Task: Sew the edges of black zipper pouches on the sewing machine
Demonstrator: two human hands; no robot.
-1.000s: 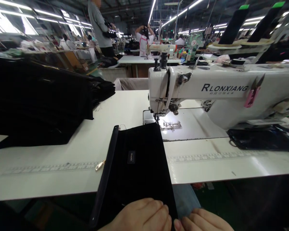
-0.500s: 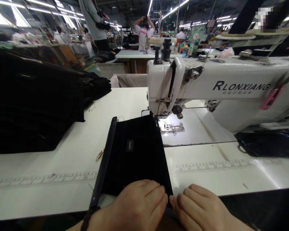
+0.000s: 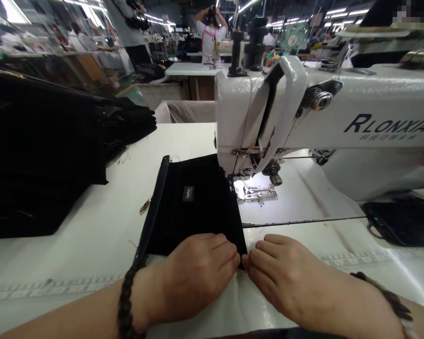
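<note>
A black fabric pouch (image 3: 201,216) lies flat on the sewing table, with a small label (image 3: 188,193) on its face. Along its left side runs a dark zipper edge (image 3: 154,207), and a gold zipper pull (image 3: 145,205) sticks out beyond it. The pouch's right edge passes under the needle area of a white sewing machine (image 3: 247,122). My left hand (image 3: 198,273) is closed on the near edge, fingers curled. Right beside it, my right hand (image 3: 282,273) pinches the near right corner; the fingertips are partly hidden.
A pile of black pieces (image 3: 38,160) covers the table's left part. At right lies a dark phone-like item with a ring (image 3: 403,221). A ruler strip (image 3: 56,285) runs along the table front. Beyond stand other workstations and people, one of them (image 3: 210,35) with raised arms.
The pouch and both hands have shifted away from me, along the machine's feed direction. My view has moved closer to the machine, and more of both forearms shows.
</note>
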